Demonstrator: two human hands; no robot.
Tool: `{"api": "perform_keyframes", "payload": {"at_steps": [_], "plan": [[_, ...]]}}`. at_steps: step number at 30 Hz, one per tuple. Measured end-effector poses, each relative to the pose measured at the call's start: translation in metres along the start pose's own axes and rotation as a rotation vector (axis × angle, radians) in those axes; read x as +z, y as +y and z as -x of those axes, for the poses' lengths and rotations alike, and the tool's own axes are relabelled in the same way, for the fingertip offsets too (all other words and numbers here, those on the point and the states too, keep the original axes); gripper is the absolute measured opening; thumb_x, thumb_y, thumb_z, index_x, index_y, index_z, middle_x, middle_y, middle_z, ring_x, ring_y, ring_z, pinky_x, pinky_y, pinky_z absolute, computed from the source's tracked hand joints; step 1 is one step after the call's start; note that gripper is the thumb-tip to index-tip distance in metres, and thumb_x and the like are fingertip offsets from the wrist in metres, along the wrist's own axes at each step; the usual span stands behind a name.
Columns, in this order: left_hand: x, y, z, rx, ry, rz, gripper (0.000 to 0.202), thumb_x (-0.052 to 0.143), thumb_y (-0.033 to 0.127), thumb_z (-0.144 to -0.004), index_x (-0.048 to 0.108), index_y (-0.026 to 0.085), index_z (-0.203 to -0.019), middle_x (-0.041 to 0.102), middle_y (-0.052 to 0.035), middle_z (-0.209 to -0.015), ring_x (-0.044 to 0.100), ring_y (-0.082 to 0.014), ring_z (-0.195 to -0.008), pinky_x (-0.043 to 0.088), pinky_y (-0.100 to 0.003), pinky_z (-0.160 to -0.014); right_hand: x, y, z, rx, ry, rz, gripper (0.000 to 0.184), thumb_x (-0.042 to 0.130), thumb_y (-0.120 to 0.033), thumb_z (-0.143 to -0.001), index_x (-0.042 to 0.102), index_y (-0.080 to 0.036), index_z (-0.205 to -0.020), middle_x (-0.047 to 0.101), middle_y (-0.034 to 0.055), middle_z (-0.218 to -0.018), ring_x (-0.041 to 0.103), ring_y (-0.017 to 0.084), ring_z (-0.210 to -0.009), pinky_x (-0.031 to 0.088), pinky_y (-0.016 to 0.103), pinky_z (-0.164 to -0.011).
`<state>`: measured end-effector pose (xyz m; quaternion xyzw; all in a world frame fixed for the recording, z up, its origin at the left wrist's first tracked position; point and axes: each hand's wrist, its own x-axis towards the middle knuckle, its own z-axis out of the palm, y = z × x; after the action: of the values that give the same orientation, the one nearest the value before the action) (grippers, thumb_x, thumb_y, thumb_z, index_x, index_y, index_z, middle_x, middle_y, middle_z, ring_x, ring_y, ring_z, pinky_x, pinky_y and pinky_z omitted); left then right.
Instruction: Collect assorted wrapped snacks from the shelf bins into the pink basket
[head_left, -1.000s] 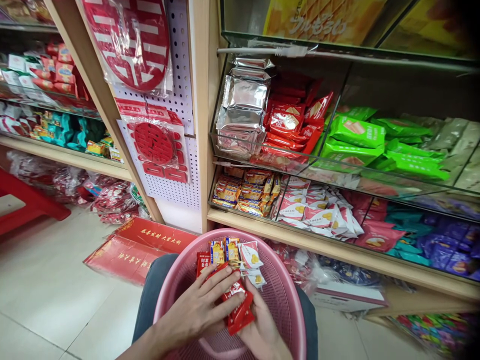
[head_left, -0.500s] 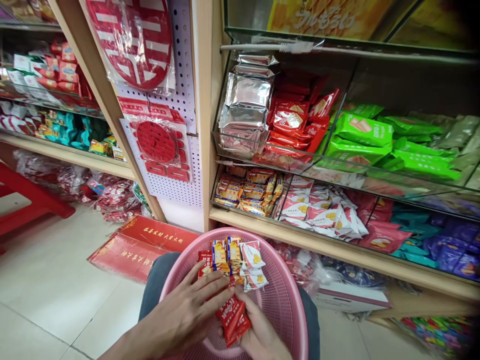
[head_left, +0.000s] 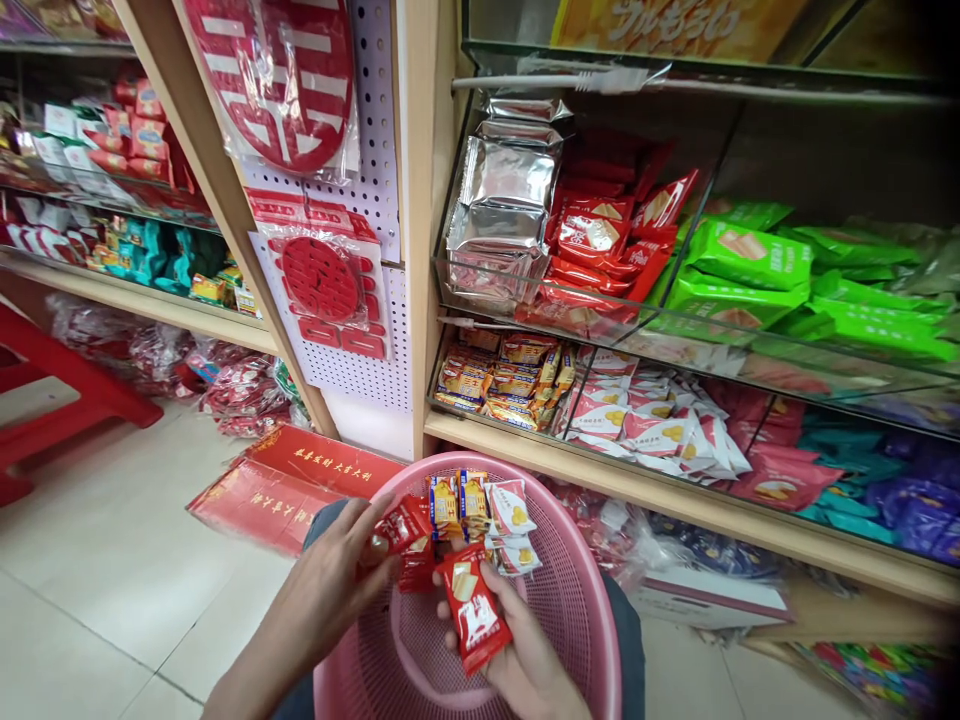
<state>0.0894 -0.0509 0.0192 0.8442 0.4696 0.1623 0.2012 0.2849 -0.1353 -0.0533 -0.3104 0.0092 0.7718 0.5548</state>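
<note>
A pink plastic basket (head_left: 577,590) rests on my lap. My left hand (head_left: 330,580) pinches a small red snack packet (head_left: 401,525) at the basket's left rim. My right hand (head_left: 525,660) holds another red packet (head_left: 472,610) flat over the basket's middle, with its fingers curled under it. Orange-blue packets (head_left: 457,497) and white-red packets (head_left: 510,510) stand in a row along the basket's far side.
Shelf bins in front of me hold silver packs (head_left: 499,200), red packs (head_left: 600,240), green packs (head_left: 750,260) and small orange packets (head_left: 502,380). Red paper decorations (head_left: 277,70) hang on a pegboard. A red flat box (head_left: 292,480) lies on the tiled floor, and a red stool (head_left: 67,390) stands at left.
My hands have come apart: the left hand lifted one red packet toward the basket's left rim, and the right hand keeps the other red packet, turned face up.
</note>
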Motion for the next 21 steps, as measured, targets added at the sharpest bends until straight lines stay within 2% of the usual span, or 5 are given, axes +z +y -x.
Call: {"api": "perform_keyframes", "payload": {"at_steps": [3, 6, 11, 17, 21], "plan": [[0.018, 0.001, -0.005, -0.181, 0.045, -0.161, 0.042, 0.042, 0.03, -0.09, 0.039, 0.019, -0.13, 0.054, -0.0096, -0.112, 0.063, -0.022, -0.088, 0.052, -0.032, -0.067, 0.002, -0.002, 0.001, 0.004, -0.006, -0.013, 0.04, 0.058, -0.035, -0.086, 0.053, -0.014, -0.119, 0.069, 0.0131, -0.101, 0.066, 0.021, -0.078, 0.051, 0.031, -0.061], [0.034, 0.012, -0.011, -0.305, 0.062, -0.322, 0.038, 0.039, 0.026, -0.089, 0.04, 0.018, -0.126, 0.053, -0.0102, -0.111, 0.064, -0.0205, -0.08, 0.046, -0.027, -0.053, 0.004, -0.003, 0.003, 0.002, -0.001, -0.034, 0.037, 0.059, -0.034, -0.085, 0.054, -0.015, -0.117, 0.069, 0.0117, -0.1, 0.066, 0.02, -0.077, 0.051, 0.03, -0.061], [0.048, 0.026, -0.022, -0.302, 0.121, -0.365, 0.026, 0.04, 0.026, -0.088, 0.044, 0.018, -0.112, 0.05, -0.0068, -0.1, 0.062, -0.0171, -0.075, 0.041, -0.023, -0.048, 0.007, -0.005, 0.006, -0.001, -0.02, -0.019, 0.036, 0.065, -0.036, -0.08, 0.06, -0.014, -0.109, 0.07, 0.0121, -0.098, 0.066, 0.02, -0.076, 0.051, 0.029, -0.06], [0.056, 0.032, -0.034, -0.331, 0.05, -0.381, 0.013, 0.038, 0.019, -0.086, 0.046, 0.016, -0.096, 0.05, -0.0079, -0.096, 0.061, -0.0186, -0.073, 0.04, -0.025, -0.047, 0.009, -0.006, 0.006, -0.018, -0.037, -0.046, 0.036, 0.069, -0.036, -0.077, 0.062, -0.017, -0.107, 0.07, 0.0101, -0.095, 0.065, 0.019, -0.075, 0.052, 0.029, -0.059], [0.061, 0.031, -0.036, -0.338, 0.048, -0.325, 0.009, 0.038, 0.019, -0.086, 0.045, 0.017, -0.092, 0.05, -0.0081, -0.096, 0.062, -0.0195, -0.073, 0.042, -0.025, -0.046, 0.006, -0.005, 0.004, -0.013, -0.036, -0.064, 0.036, 0.067, -0.036, -0.078, 0.062, -0.018, -0.109, 0.071, 0.009, -0.092, 0.065, 0.019, -0.073, 0.052, 0.029, -0.058]]}}
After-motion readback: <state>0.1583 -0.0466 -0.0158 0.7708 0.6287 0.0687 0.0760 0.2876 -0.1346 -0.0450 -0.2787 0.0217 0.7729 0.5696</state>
